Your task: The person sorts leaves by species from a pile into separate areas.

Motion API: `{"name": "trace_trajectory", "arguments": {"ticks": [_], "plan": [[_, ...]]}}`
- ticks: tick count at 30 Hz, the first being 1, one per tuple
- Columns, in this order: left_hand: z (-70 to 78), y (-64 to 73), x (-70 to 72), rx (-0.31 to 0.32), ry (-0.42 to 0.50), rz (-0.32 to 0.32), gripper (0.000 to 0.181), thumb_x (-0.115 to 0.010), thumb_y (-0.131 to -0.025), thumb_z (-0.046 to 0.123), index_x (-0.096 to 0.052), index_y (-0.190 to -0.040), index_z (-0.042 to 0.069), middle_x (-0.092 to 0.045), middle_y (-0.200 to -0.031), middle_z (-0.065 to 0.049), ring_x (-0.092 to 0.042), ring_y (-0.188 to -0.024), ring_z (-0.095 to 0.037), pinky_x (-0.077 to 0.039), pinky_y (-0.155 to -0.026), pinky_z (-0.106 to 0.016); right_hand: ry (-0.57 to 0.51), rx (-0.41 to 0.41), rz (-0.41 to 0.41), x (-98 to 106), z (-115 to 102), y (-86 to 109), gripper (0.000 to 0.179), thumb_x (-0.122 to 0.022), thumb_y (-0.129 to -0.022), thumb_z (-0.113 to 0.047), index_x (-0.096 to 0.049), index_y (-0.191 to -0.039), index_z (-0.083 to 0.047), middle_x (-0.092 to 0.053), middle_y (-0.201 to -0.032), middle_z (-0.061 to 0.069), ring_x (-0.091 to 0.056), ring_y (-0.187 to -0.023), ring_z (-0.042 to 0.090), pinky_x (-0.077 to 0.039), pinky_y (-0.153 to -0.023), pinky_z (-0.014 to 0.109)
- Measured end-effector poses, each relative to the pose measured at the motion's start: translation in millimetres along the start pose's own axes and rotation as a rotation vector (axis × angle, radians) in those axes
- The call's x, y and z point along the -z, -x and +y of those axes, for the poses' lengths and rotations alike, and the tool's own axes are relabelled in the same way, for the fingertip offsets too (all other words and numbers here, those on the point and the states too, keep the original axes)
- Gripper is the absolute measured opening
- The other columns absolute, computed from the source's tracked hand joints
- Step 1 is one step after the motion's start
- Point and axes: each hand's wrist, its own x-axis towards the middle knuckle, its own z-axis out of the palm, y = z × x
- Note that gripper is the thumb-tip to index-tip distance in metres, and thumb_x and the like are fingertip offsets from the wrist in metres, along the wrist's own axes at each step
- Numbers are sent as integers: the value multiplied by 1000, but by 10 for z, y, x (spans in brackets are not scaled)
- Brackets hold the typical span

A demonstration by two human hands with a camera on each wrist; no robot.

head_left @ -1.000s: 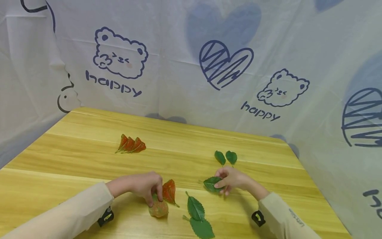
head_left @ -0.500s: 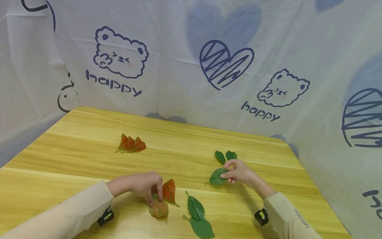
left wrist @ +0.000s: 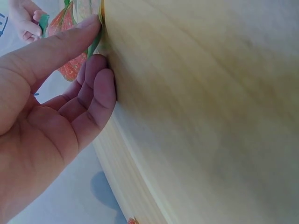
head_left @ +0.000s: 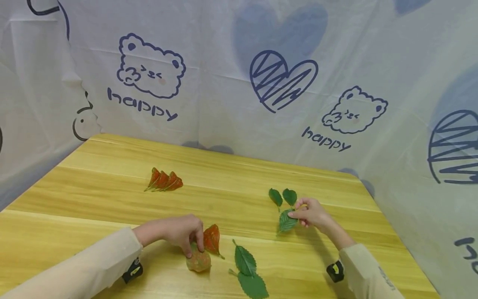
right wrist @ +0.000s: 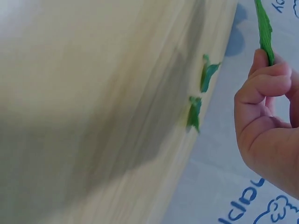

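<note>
We hold the right hand [head_left: 313,214] in a narrow pinch: thumb and fingertips close on one edge of a green leaf [head_left: 288,221], which extends to the left and near side of the grip and appears clear of the table [head_left: 224,199]. Because only the edge is gripped, we judge that the blade could pivot or slip if pressure drops. Just beyond this grip lie two small leaves [head_left: 275,197]; clearance is slight, so lowering the fingers there could displace or cover one. Our left hand [head_left: 185,233] pinches a mottled leaf [head_left: 199,261] between thumb and fingers, with no visible gap around it. A red leaf [head_left: 212,238] sits just beside those fingertips; we cannot tell whether the leaves touch, and if they do, a sideways pull could drag it. Between the grips, on the near side, lie overlapping leaves [head_left: 245,261], which a low inward sweep could disturb. The red row [head_left: 162,180] lies beyond the left grip, well apart.
</note>
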Motion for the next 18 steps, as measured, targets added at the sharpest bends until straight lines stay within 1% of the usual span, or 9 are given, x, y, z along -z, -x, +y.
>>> {"name": "trace_trajectory", "arguments": {"ticks": [3,5,7,10,14,16,18], "plan": [[0,2,3,3,3,1,22,-75,-63,-6,-72,-81,5,-61,-77,8,-45,-50,2,-43,-48,-16,14,4,34,31,47,10,15,-65,-80,-6,-54,-84,4,-52,-56,1,-46,-44,7,-41,-42,20],[-1,3,3,6,5,1,22,-75,-63,-6,-72,-81,5,-61,-77,8,-45,-50,2,-44,-48,-16,21,8,55,55,83,9,14,-65,-81,-7,-58,-83,5,-55,-59,2,-48,-46,8,-43,-44,21],[-2,2,3,10,12,0,22,-75,-63,-6,-72,-81,5,-61,-77,8,-45,-49,2,-43,-48,-16,11,11,72,85,123,3,16,-65,-81,-8,-60,-87,7,-57,-62,2,-51,-49,9,-46,-47,23],[-6,0,2,17,18,-2,21,-75,-63,-6,-72,-81,5,-61,-77,8,-45,-50,2,-43,-48,-16,-22,41,61,138,180,0,22,-63,-82,-5,-59,-93,13,-59,-66,3,-55,-53,12,-49,-51,25],[-6,-6,1,18,24,-5,21,-74,-63,-6,-71,-80,5,-61,-76,8,-44,-50,2,-43,-48,-16,-117,57,41,209,246,8,26,-58,-82,1,-53,-101,19,-61,-74,7,-59,-59,15,-52,-58,29],[-5,-8,1,17,24,-6,21,-74,-63,-6,-72,-80,5,-62,-76,8,-44,-49,2,-42,-48,-16,-158,46,50,240,268,15,27,-55,-83,4,-51,-104,20,-61,-78,8,-60,-61,16,-52,-60,31],[-4,-10,1,17,23,-6,21,-74,-63,-6,-72,-80,5,-63,-76,7,-44,-48,2,-42,-47,-15,-194,19,80,265,286,16,30,-52,-83,6,-48,-109,20,-60,-79,9,-61,-60,16,-52,-60,31]]}}
